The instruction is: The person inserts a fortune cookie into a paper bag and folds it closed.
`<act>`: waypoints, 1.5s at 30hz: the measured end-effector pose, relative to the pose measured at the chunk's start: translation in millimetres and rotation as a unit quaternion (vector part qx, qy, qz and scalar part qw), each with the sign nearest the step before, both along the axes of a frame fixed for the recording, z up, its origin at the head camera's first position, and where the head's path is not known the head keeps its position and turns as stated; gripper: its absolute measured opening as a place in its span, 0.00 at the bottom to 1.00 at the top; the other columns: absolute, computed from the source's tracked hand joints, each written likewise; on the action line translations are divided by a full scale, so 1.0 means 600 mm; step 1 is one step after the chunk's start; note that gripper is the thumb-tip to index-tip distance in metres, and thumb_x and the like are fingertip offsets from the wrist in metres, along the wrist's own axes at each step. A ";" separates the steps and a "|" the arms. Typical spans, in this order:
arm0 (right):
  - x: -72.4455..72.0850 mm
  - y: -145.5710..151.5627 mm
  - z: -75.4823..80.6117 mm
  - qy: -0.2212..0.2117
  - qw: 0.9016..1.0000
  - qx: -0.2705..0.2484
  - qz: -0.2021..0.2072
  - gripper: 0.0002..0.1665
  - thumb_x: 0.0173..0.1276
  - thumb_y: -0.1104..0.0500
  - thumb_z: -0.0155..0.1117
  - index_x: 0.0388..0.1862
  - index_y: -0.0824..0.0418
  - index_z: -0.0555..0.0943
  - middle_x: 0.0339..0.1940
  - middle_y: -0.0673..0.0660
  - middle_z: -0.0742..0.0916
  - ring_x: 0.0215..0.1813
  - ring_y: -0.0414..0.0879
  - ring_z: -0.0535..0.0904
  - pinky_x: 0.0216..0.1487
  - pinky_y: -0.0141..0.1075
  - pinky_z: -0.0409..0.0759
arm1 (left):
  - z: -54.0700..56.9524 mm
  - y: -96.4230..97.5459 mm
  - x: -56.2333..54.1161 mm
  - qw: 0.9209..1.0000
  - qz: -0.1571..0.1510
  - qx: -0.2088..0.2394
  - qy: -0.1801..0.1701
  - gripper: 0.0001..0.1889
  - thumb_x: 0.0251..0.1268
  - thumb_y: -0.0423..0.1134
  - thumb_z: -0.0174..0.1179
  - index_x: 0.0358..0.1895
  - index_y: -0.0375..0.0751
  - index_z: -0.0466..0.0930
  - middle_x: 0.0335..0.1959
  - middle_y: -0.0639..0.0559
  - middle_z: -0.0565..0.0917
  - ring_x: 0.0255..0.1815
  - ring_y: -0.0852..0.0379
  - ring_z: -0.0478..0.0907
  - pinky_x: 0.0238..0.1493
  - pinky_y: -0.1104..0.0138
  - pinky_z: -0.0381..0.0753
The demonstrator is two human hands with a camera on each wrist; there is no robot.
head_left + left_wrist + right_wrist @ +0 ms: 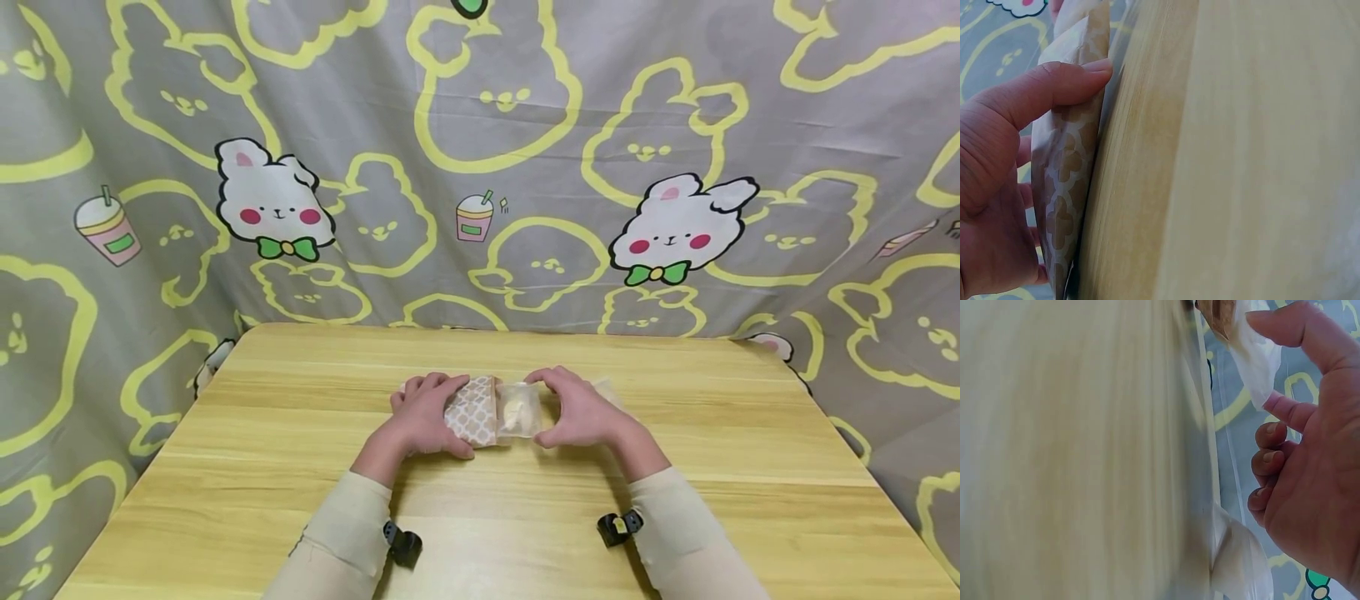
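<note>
A paper bag (474, 410) with a white and tan lattice print lies on the wooden table, its opening facing right. My left hand (429, 417) holds it from the left, thumb along the near edge and fingers at the far edge. The left wrist view shows the thumb pressed over the side of the bag (1063, 187). A small translucent packet (519, 412) with a pale lump inside sits at the bag's mouth. Thumb and index finger of my right hand (588, 412) pinch the packet's outer end; the other fingers curl in below.
Another translucent packet (604, 388) lies on the wooden table (480, 517) behind my right hand, mostly hidden by it; the right wrist view shows this clear wrapper (1242, 565) closer. A grey curtain (517, 283) with cartoon rabbits hangs along the table's far edge and sides.
</note>
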State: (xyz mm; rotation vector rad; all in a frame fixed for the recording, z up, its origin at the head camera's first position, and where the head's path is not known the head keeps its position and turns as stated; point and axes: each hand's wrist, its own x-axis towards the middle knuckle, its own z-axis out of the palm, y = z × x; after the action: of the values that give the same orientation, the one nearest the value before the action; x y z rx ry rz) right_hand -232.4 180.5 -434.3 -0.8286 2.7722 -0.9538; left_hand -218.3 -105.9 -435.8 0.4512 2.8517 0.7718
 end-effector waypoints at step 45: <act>-0.013 -0.038 -0.022 -0.072 0.995 -0.059 0.018 0.56 0.44 0.54 0.83 0.73 0.55 0.67 0.67 0.57 0.73 0.67 0.57 0.69 0.67 0.49 0.65 | 0.000 0.004 -0.002 1.000 0.002 0.002 0.006 0.58 0.29 0.56 0.84 0.75 0.56 0.67 0.68 0.49 0.68 0.69 0.38 0.55 0.59 0.41 0.54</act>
State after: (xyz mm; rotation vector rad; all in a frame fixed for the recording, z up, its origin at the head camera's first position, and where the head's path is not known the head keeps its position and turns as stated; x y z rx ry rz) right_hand -240.1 157.6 -447.7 -0.7884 2.5914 -1.1337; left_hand -219.3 -103.7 -435.6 0.4534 2.8628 0.7781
